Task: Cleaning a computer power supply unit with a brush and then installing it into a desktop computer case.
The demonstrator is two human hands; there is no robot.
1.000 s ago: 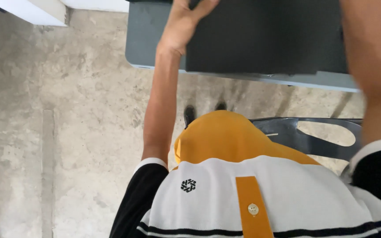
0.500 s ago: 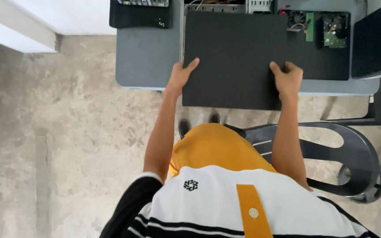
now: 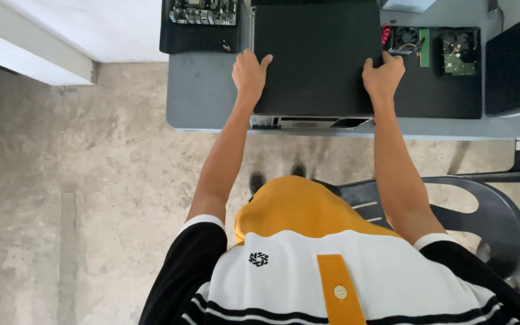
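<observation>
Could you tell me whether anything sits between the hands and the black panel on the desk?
Nothing visible does. The left hand and right hand both rest directly on the black panel, one at each side edge.

Both arms reach straight forward, nearly parallel. The left hand (image 3: 250, 73) and right hand (image 3: 383, 76) lie palm-down, fingers loosely curled, near the table's (image 3: 203, 102) front edge.

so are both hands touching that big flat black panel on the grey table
Touching. The head view shows the left hand pressed flat on the large flat black panel's left edge and the right hand on its right edge, no gap visible.
</observation>
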